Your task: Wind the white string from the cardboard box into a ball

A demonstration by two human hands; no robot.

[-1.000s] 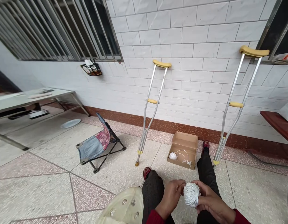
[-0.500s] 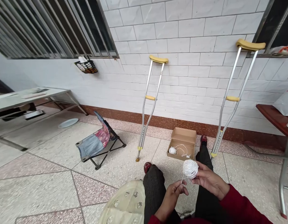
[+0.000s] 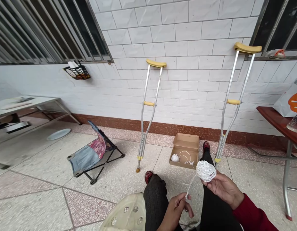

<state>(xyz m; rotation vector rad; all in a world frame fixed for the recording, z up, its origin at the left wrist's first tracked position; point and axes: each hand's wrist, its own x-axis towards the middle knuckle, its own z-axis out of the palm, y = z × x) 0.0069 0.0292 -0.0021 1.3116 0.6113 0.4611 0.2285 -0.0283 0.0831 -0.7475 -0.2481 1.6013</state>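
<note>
A ball of white yarn (image 3: 206, 171) is gripped in my right hand (image 3: 224, 187), its fingers closed round the right and under side. From the ball a strand of yarn (image 3: 192, 184) runs down to the left. My left hand (image 3: 175, 210) pinches that strand between thumb and forefinger, lower and to the left of the ball. Beyond my hands, on the floor, an open cardboard box (image 3: 184, 150) holds a smaller ball of white yarn (image 3: 175, 158) and a loose length of yarn.
Two crutches (image 3: 149, 104) (image 3: 233, 102) lean on the tiled wall. A folding chair (image 3: 89, 155) stands left; a pale plastic stool (image 3: 125, 213) is beside my leg. At the right is a red-topped table (image 3: 270, 118) with a bag (image 3: 289, 101). A white table (image 3: 40, 102) stands far left.
The yarn ball and my right hand have moved slightly right. My left hand is lower and further from the ball, with a longer strand showing between them. The view has turned a little right.
</note>
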